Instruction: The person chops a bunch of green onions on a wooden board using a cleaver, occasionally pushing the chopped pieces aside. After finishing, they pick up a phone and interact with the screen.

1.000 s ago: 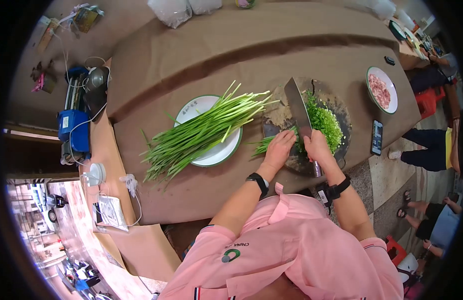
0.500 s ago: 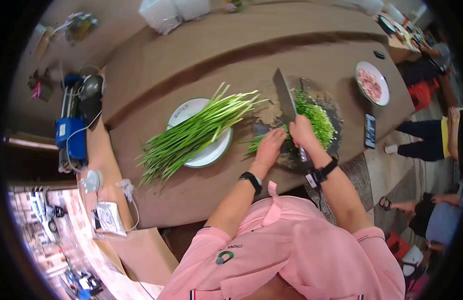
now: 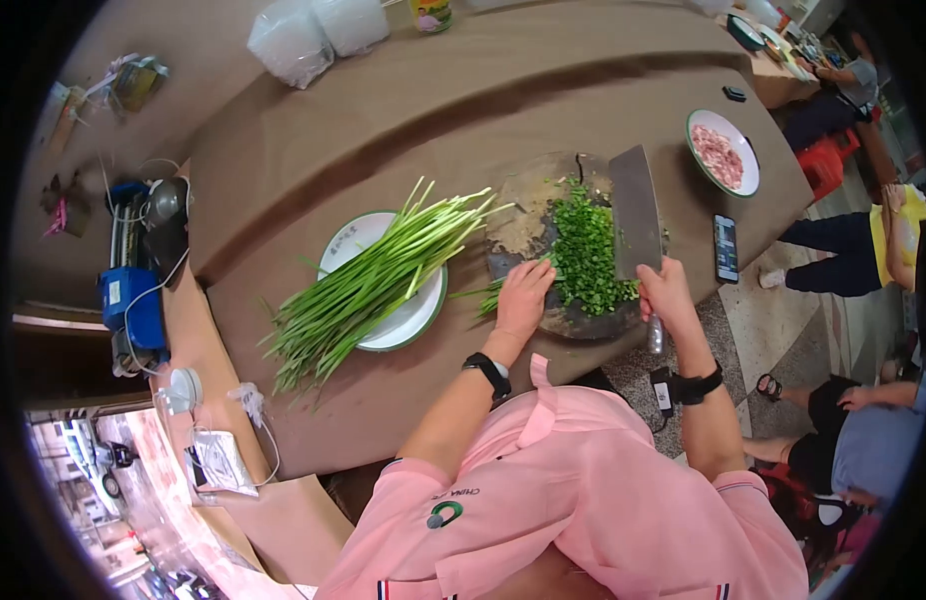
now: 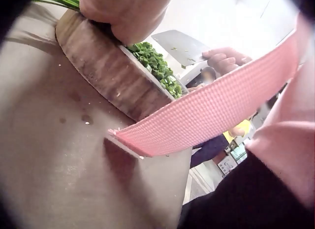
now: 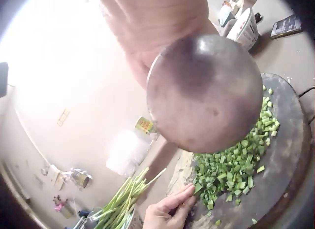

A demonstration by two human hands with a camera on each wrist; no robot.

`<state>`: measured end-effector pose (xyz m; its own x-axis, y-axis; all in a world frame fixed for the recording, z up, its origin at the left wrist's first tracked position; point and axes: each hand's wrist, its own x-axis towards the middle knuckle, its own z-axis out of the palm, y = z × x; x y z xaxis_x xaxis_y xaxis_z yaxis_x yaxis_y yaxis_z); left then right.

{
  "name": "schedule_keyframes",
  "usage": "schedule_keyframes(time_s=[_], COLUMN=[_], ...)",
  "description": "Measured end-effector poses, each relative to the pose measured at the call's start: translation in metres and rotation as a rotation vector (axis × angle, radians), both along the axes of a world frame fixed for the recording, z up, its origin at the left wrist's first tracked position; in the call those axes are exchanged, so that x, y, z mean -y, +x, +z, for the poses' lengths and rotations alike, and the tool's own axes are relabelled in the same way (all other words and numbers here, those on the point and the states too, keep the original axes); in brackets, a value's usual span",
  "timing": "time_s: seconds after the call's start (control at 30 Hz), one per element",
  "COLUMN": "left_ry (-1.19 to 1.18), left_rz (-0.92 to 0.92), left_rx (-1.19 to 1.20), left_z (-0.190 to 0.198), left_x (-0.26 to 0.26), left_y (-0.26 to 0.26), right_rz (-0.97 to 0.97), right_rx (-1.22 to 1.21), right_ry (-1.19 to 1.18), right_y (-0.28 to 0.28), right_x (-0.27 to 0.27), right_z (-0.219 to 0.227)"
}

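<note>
My right hand grips the handle of a cleaver, whose broad blade stands at the right side of the chopped garlic chives. The round handle end fills much of the right wrist view. My left hand holds a small bunch of garlic chives at the left of the round wooden chopping board, its fingertips right at the chopped pile. Most of that bunch is hidden under the hand. In the left wrist view, green bits cling to the cleaver blade.
Left of the board, long garlic chives lie across a white plate. A bowl of minced meat and a phone are on the right. Wrapped packs stand at the back; people are beyond the right edge.
The cleaver has moved from beside my left hand to the right side of the chopped pile, which now lies between blade and left hand. My left hand stays on the bunch; the head view has shifted.
</note>
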<state>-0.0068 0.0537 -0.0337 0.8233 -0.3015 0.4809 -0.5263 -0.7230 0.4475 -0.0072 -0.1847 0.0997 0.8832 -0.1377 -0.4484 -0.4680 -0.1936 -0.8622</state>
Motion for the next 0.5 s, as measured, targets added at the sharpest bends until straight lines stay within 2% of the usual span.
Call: schedule_keyframes(time_s=[0.07,0.2,0.37,0.5], left_ry=[-0.161,-0.189,-0.226,-0.258], left_rz=[-0.002,0.001,0.028,0.033], left_rx=[-0.054,-0.066,-0.095,-0.111], left_z=[-0.005,-0.01,-0.017,-0.018], left_x=[0.002,0.002,0.003,0.002], left_y=[0.0,0.001,0.0,-0.001], right_rz=[0.029,0.206,0.358,0.383], right_rx=[-0.016,-0.027,-0.038,-0.003], right_ry=[-0.014,-0.154,-0.252,-0.376], right_y=[-0.005,-0.017,-0.015,-0.016], right_x=[-0.006,-0.04,-0.057,-0.065], right_z=[0.001,0.0,-0.029,-0.029])
